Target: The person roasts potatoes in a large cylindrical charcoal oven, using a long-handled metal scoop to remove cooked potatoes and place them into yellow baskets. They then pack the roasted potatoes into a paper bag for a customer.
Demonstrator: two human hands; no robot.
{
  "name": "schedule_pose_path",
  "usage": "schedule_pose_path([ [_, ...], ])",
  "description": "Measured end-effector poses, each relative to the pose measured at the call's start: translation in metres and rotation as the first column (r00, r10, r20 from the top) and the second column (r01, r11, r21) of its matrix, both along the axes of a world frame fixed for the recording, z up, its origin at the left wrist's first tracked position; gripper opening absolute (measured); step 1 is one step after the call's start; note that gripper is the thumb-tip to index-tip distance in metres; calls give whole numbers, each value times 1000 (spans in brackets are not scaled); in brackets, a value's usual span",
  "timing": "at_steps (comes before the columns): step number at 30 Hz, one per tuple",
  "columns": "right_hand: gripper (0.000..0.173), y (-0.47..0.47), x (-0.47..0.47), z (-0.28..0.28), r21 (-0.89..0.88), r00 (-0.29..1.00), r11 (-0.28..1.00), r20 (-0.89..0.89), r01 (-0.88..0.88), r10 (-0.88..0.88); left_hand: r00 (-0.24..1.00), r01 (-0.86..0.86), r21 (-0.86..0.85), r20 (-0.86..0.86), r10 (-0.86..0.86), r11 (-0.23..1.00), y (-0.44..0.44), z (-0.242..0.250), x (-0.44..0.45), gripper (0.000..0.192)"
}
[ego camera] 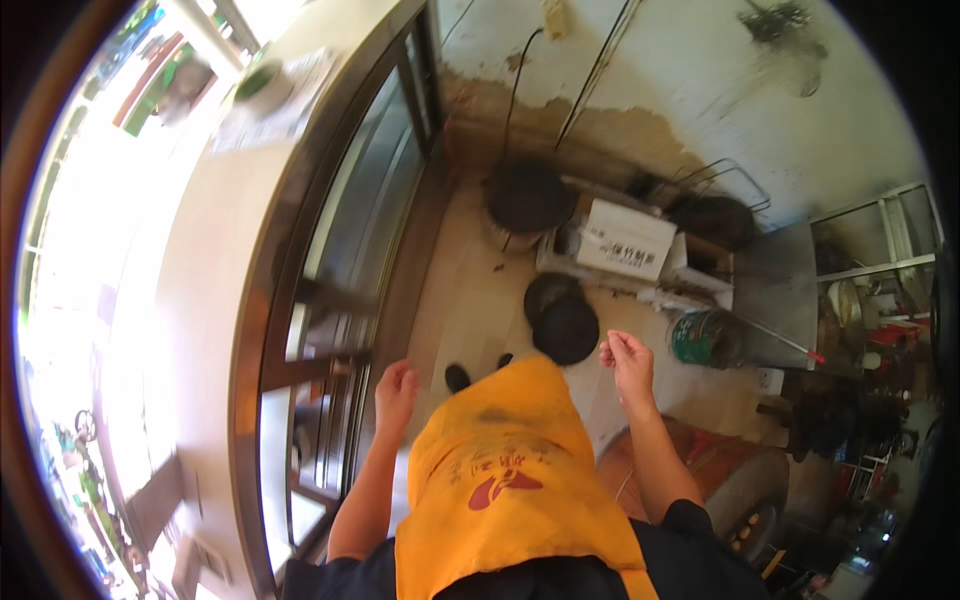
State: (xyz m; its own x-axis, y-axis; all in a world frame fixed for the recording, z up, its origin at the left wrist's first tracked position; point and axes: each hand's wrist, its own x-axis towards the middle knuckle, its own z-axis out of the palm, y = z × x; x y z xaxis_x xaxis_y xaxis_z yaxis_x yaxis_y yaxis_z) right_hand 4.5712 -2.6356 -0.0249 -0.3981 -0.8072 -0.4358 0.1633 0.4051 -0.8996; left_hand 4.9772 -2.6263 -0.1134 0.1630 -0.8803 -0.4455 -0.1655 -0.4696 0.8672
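My left hand (396,391) is raised beside the glass-fronted counter (341,330), with its fingers curled and no object visible in it. In front of my right side, my right hand (630,366) has loosely closed fingers, the thumb against the index finger, and nothing seen in its grasp. An orange apron (502,450) with a dark smudge and red print covers my body between the two arms. Just beyond the right hand, two dark round objects (564,330) overlap on the floor. A green tin bucket (691,339) stands to the right of that hand.
A white carton (626,240) bearing writing lies near the wall, with a black-topped round container (529,199) to its left. Close to my right arm is a large round drum-like vessel (739,480). Metal shelving (874,266) and clutter line the right. A bowl (264,88) sits on the countertop.
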Motion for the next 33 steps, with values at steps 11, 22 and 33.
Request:
schedule_pose_path([
  [11,34,-400,-105,150,-492,977,869,207,53,58,997,-70,-100,8,71,993,-158,-10,-60,31],
  [22,29,-791,-255,302,-493,932,792,225,361,-285,978,-207,-132,-6,208,969,-251,28,-129,28],
  [33,16,-787,-244,317,-555,892,698,263,452,-368,989,2,-265,142,37,964,-364,114,-159,30],
])
